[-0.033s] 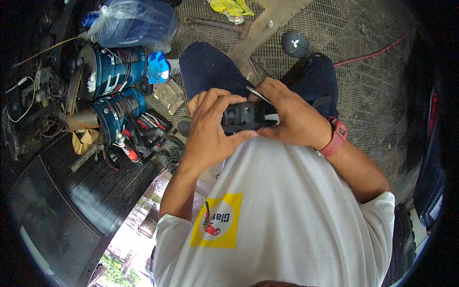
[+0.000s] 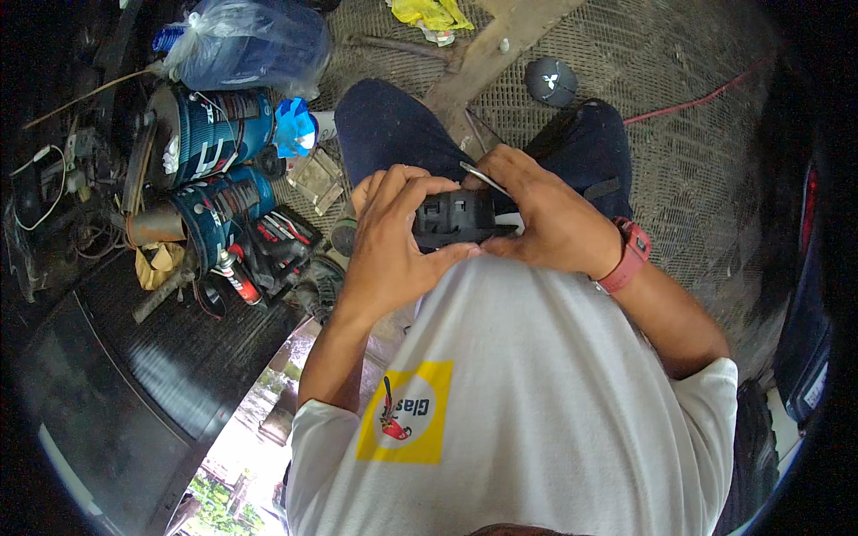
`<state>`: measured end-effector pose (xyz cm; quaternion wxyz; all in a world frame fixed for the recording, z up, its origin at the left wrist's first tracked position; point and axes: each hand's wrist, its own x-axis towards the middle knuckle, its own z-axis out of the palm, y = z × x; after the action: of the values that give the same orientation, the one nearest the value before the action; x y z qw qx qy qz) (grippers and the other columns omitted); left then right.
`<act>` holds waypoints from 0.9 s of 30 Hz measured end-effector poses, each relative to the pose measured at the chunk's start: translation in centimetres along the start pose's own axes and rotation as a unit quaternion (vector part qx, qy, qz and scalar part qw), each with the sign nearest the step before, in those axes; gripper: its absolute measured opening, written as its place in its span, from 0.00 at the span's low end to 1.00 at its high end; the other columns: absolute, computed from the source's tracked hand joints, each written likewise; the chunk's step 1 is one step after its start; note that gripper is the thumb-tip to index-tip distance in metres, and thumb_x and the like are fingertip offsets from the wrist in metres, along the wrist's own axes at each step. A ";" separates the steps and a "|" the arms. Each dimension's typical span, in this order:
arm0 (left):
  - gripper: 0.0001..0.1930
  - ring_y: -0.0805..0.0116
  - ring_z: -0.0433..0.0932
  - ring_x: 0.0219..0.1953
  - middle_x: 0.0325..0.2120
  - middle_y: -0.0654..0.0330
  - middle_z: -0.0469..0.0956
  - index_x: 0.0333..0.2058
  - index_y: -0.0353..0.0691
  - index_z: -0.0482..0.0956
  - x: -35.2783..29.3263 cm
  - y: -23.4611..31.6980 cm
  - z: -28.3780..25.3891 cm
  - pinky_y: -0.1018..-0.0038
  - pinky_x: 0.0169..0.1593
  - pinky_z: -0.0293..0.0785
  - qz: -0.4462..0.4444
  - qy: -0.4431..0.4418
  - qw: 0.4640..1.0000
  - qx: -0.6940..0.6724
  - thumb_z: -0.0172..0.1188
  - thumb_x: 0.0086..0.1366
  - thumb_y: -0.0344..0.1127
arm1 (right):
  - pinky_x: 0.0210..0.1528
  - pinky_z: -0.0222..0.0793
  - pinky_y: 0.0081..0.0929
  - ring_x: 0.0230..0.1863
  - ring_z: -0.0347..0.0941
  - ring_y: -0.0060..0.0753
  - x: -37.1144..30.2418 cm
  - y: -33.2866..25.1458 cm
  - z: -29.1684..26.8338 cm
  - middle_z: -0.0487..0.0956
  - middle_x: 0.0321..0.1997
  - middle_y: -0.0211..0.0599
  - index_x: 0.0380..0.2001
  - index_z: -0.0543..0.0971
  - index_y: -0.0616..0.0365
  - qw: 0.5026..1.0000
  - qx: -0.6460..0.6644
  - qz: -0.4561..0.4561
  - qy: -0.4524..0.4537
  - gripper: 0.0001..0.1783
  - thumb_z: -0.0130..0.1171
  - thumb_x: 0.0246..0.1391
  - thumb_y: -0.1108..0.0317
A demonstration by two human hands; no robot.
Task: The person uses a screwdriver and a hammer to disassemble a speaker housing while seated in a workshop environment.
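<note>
A black moulded plastic part [image 2: 454,217] with small square slots is held close to my body, above my lap. My left hand [image 2: 389,228] grips its left side, fingers over the far edge and thumb along the near one. My right hand [image 2: 550,214] is closed at its right end, the thumb touching the near edge. A slim silver metal tool [image 2: 483,177] sticks out from the fingers of that same hand, its tip pointing to the far left. The right fingertips and the part's underside are hidden.
Blue drums [image 2: 234,129] stand at the left, beside a knotted clear plastic bag [image 2: 255,45]. Nearby lie a black-and-red tool case [image 2: 279,234] and a red-and-white spray can [image 2: 238,279]. A round dark cover [image 2: 550,82] rests on the woven floor [image 2: 697,161], near a red cord [image 2: 688,108].
</note>
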<state>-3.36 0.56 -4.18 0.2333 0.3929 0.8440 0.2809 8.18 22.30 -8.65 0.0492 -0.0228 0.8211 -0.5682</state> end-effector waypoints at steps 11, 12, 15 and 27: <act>0.36 0.52 0.77 0.58 0.50 0.57 0.80 0.54 0.46 0.86 0.1 0.3 0.1 0.57 0.68 0.66 -0.023 0.006 1.000 -0.001 0.90 0.43 0.43 | 0.56 0.79 0.48 0.53 0.82 0.65 -2.7 -2.3 -2.2 0.84 0.48 0.61 0.61 0.79 0.65 0.985 0.048 0.166 0.000 0.21 0.60 0.67 0.74; 0.36 0.51 0.77 0.57 0.49 0.56 0.80 0.54 0.45 0.86 0.0 0.1 0.3 0.56 0.68 0.64 -0.021 0.014 1.000 -0.008 0.89 0.44 0.44 | 0.55 0.79 0.48 0.52 0.82 0.66 -2.9 -2.7 -2.3 0.84 0.47 0.61 0.62 0.79 0.65 0.981 0.044 0.190 0.008 0.21 0.59 0.68 0.74; 0.36 0.52 0.77 0.57 0.49 0.57 0.80 0.52 0.45 0.86 0.0 0.4 0.0 0.56 0.67 0.67 -0.035 0.014 0.999 -0.012 0.90 0.42 0.41 | 0.54 0.79 0.47 0.52 0.83 0.63 -3.6 -1.5 -2.1 0.84 0.48 0.59 0.62 0.80 0.64 0.984 0.045 0.165 0.042 0.22 0.64 0.66 0.72; 0.37 0.53 0.78 0.56 0.48 0.57 0.80 0.52 0.44 0.87 -1.3 -0.9 -0.7 0.58 0.66 0.67 -0.049 0.018 0.996 -0.067 0.91 0.39 0.40 | 0.60 0.77 0.41 0.56 0.81 0.51 -0.6 1.5 0.9 0.83 0.51 0.46 0.54 0.83 0.61 0.988 0.142 0.034 0.048 0.36 0.88 0.40 0.67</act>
<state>-3.49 -1.17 -4.07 0.2576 0.3293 0.8455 0.3322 8.93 22.08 -10.30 0.0320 0.0396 0.7341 -0.6771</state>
